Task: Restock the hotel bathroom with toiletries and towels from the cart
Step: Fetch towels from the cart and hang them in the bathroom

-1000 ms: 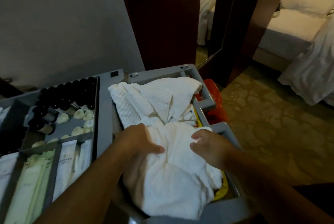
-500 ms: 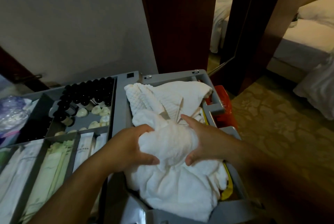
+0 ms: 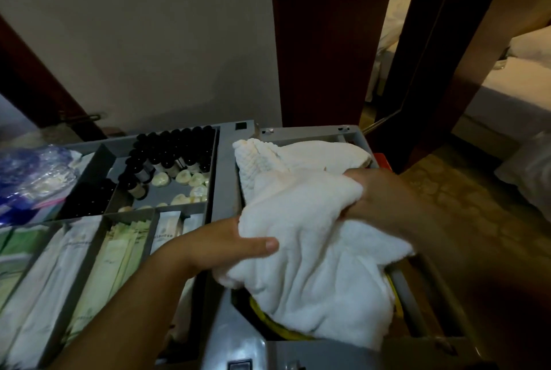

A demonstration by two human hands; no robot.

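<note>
Towel (image 3: 313,265), white and bunched, is held up over the right-hand bin of the cart (image 3: 227,175) in the head view, lower folds hanging into the bin. Left hand (image 3: 220,247) grips the towel's near-left edge, thumb laid across the fabric. Right hand (image 3: 381,193) clutches its far-right part, fingers buried in the folds. Waffle-weave cloth (image 3: 259,158) lies at the bin's far end. Dark-capped bottles (image 3: 176,149) and pale sachets (image 3: 116,256) fill the cart's left compartments.
</note>
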